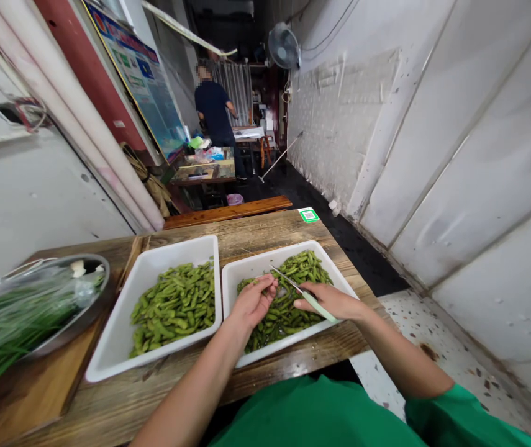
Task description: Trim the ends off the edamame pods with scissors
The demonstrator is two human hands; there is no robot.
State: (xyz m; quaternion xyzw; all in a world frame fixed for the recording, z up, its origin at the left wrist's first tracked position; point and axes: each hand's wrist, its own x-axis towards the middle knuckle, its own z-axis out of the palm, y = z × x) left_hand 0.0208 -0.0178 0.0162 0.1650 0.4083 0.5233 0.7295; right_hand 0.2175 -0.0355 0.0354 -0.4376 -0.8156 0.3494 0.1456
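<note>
My right hand (333, 301) grips a pair of scissors (317, 305) with pale green handles; the metal blades point up and left above the right tray. Close to the blade tips is my left hand (256, 301), palm partly up, its fingers curled together; whatever is between them is too small to make out. Both hands are over the right white tray (228, 285), which holds green soybean pods (300, 267), partly hidden by my hands. Beside it on the left stands another white tray (111, 338) with a heap of soybean pods (174, 304).
The trays stand on a wooden table (265, 233). At left, a metal bowl (100, 292) with bagged green stalks (18, 316) rests on a wooden board (55, 391). Beyond are a bench (232, 213), a cluttered table (204, 174) and a person (213, 108) standing.
</note>
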